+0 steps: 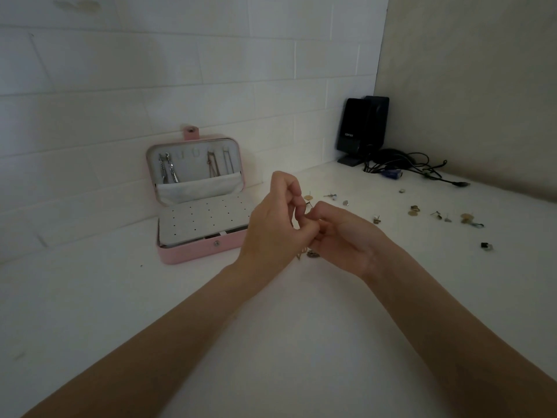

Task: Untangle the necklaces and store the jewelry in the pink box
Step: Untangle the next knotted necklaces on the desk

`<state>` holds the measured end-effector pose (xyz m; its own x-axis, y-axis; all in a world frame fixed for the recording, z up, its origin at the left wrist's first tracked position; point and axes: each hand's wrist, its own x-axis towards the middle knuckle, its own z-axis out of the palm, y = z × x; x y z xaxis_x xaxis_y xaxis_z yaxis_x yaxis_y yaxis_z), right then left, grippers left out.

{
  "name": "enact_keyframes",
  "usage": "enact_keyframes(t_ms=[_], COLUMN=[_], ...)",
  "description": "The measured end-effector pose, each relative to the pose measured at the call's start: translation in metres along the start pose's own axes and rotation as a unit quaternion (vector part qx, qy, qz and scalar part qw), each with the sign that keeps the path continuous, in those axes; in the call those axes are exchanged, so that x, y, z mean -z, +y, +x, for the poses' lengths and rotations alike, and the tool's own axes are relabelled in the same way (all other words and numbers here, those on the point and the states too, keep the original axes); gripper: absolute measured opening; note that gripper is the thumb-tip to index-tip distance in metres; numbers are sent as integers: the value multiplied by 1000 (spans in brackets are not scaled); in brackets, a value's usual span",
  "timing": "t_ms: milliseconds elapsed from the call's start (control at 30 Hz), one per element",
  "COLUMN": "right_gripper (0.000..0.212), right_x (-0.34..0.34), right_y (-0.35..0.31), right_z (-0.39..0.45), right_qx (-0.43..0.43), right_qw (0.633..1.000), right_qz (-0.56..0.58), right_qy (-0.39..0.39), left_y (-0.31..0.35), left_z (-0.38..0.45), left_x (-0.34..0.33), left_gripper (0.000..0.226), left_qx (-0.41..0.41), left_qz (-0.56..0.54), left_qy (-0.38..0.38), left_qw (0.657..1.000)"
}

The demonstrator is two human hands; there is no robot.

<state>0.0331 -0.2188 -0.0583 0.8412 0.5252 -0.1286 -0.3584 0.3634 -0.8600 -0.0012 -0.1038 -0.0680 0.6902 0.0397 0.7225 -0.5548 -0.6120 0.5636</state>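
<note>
A corner of a home, dimly lit: a white bench (301, 342) runs along a white wall (180, 70) patterned like brick, meeting a plain beige wall (482, 86) on the right. A black speaker (360, 131) stands in the corner with a tangle of black cables (401, 164) beside it. An open pink box (199, 200) with necklaces hung in its lid leans against the wall, and earrings (443, 217) lie scattered over the bench, the stuff of a private room rather than a shop or workshop.
</note>
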Motion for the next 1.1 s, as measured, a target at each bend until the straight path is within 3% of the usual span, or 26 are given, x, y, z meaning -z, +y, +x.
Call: enact_keyframes(t_ms=[133, 200, 333, 533, 733, 833, 967, 1033, 1100], right_gripper=[22, 15, 36, 33, 31, 29, 24, 24, 25], right_x=[3, 7, 12, 14, 12, 14, 16, 19, 20], right_y=[-6, -9, -11, -15, -14, -13, -14, -16, -17], right_z=[-3, -6, -9, -13, -13, -11, -8, -8, -7], right_qx=[36, 51, 26, 34, 46, 60, 89, 90, 85], right_qw=[997, 985, 958, 920, 902, 912, 974, 987, 989], right_qz=[-71, -167, -286, -389, -429, -407, -204, -119, -103], right_qy=[-1, 7, 9, -10, -11, 4, 49, 59, 59], left_y=[0, -3, -5, -7, -11, -9, -10, -10, -9], left_z=[4, 1, -5, -4, -5, -4, -2, 2, 8], left_x=[2, 4, 6, 7, 5, 6, 7, 10, 13], left_gripper=[48, 46, 35, 30, 41, 34, 45, 46, 42], left_qx=[20, -22, -65, -93, -95, -89, -15, 34, 72], left_qz=[-24, 26, 99, 127, 150, 128, 63, 25, -33], left_qy=[-20, -66, -143, -172, -187, -177, -113, -91, -71], left_qw=[999, 997, 983, 973, 966, 972, 992, 995, 994])
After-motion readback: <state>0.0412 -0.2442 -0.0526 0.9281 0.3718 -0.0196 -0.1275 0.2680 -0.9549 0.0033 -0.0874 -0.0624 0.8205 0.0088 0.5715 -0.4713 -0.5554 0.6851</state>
